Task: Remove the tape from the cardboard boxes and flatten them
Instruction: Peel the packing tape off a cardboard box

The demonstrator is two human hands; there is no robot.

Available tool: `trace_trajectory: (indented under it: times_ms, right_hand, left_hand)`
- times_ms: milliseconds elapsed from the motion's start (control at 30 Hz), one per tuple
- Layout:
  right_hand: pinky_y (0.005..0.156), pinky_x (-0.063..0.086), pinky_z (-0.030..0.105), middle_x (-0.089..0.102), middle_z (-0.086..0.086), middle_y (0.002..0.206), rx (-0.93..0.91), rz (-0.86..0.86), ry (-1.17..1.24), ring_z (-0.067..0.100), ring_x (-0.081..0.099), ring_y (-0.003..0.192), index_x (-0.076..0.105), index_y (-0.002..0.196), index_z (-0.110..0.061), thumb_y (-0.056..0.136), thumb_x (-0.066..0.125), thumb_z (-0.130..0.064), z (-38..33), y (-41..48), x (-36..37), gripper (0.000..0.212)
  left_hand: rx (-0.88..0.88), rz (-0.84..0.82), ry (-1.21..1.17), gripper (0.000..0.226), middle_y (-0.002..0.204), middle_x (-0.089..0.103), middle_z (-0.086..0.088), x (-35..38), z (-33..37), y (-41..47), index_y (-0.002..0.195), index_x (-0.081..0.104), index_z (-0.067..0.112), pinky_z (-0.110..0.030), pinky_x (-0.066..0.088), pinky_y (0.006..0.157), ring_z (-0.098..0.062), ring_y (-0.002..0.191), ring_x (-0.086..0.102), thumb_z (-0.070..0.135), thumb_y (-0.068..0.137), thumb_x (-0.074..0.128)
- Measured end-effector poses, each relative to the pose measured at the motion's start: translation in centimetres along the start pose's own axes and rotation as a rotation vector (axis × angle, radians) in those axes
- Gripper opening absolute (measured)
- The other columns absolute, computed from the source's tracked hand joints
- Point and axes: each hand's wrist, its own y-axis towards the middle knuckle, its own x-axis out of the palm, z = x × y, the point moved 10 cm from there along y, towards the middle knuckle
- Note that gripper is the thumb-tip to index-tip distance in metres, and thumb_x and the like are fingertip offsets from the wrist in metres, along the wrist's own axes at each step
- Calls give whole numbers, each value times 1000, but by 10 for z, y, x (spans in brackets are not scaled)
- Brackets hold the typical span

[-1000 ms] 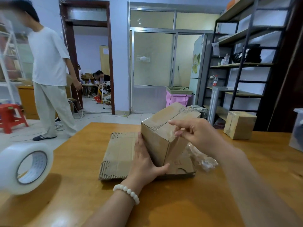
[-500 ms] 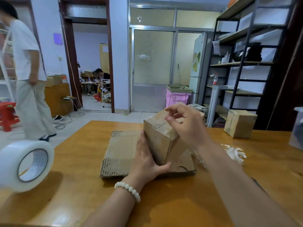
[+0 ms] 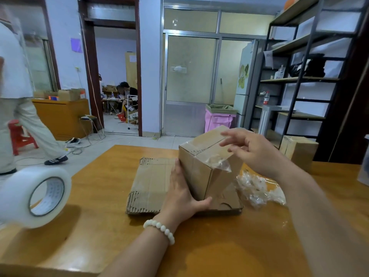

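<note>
1. While my left hand (image 3: 182, 193) steadies the box (image 3: 196, 172), its fingers lie flat up the left side and the thumb hooks round the near bottom corner, clamped on it.
2. The box stands closed on a flattened sheet of cardboard (image 3: 151, 182) in the middle of the surface (image 3: 95, 206); what is inside I cannot tell.
3. My right hand (image 3: 255, 151) hovers over the box's top right edge, fingers apart and mostly straight, holding nothing I can make out.
4. A loose flap of clear tape (image 3: 218, 162) hangs crumpled at the box's near top corner, just under those fingers.
5. A heap of crumpled tape (image 3: 259, 189) lies on the surface just right of the cardboard.
6. A second box (image 3: 299, 149) sits shut at the far right of the surface, well apart from the first.
7. A roll of tape (image 3: 34, 196) stands on edge at the near left.
8. Beyond the surface a pink bin (image 3: 218, 120) stands on the floor, a liner folded over its rim; its contents are hidden.
</note>
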Motion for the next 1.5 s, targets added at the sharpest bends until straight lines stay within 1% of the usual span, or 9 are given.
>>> trace_trajectory:
  times_ms: [200, 500, 733, 1033, 1133, 1200, 1300, 1400, 1500]
  right_hand:
    - [83, 36, 4, 53, -26, 116, -27, -230, -173, -15, 46, 104, 65, 115, -34, 86, 67, -18, 6, -2, 22, 33]
    - [83, 48, 14, 69, -5, 91, -104, -127, 108, 2, 63, 88, 74, 74, -21, 79, 72, -1, -4, 9, 20, 20]
    - [68, 44, 15, 65, 0, 86, -185, 43, -109, 5, 57, 74, 64, 84, -19, 90, 63, -14, -20, 22, 28, 8]
    - [75, 52, 44, 61, -11, 76, -90, 166, -75, 12, 59, 73, 54, 75, -32, 91, 59, -23, -10, 25, 24, 19]
    - [74, 47, 28, 63, -6, 94, -23, 35, 123, 4, 55, 79, 58, 98, -26, 90, 61, -31, -8, 22, 28, 10]
    - [84, 43, 20, 57, -10, 111, -30, -103, -15, 3, 51, 100, 51, 118, -29, 78, 68, -49, -11, 19, 38, 47]
    - [105, 31, 31, 45, -8, 135, -90, -186, -375, 12, 34, 127, 40, 138, -31, 74, 72, -52, -16, 16, 56, 75]
    - [107, 29, 30, 43, -5, 141, -121, -106, -472, 17, 36, 130, 43, 140, -26, 85, 67, -39, -18, 17, 59, 61]
    - [103, 35, 29, 52, -2, 137, -156, 90, -408, 18, 45, 125, 54, 133, -20, 88, 65, -32, -23, 14, 48, 48]
  left_hand:
    - [-26, 0, 9, 132, 151, -1, 18, 0, 0, 0, 128, -41, 53, -29, 20, 114, -10, 142, 8, 70, 56, 68]
    - [-1, -35, 56, 138, 153, -5, 13, 2, 4, -1, 129, -44, 48, -37, 22, 118, -16, 145, 6, 65, 61, 74]
    - [8, -30, 63, 131, 152, -6, 16, 2, 5, -1, 127, -45, 50, -41, 23, 119, -17, 146, 5, 75, 57, 62]
    - [-2, -25, 30, 130, 150, -7, 25, 1, 4, -1, 127, -42, 55, -43, 24, 119, -15, 147, 4, 74, 57, 65]
    - [-10, -23, 24, 133, 150, -7, 24, 2, 1, 1, 134, -36, 51, -44, 27, 118, -14, 146, 5, 64, 65, 76]
    - [-19, -29, 41, 130, 154, -7, 18, 3, -1, 3, 134, -34, 50, -44, 25, 119, -14, 146, 4, 63, 66, 77]
    - [-65, -64, 64, 138, 159, -10, 10, 5, -1, 4, 130, -37, 46, -44, 13, 122, -16, 148, 1, 78, 52, 73]
    - [-111, -115, 120, 142, 159, -12, 7, 9, -2, 2, 123, -45, 43, -47, 4, 121, -15, 147, 1, 75, 53, 75]
    - [-148, -55, 131, 139, 158, -1, -3, 6, -7, 5, 124, -47, 46, -52, 12, 119, -25, 146, 10, 77, 57, 72]
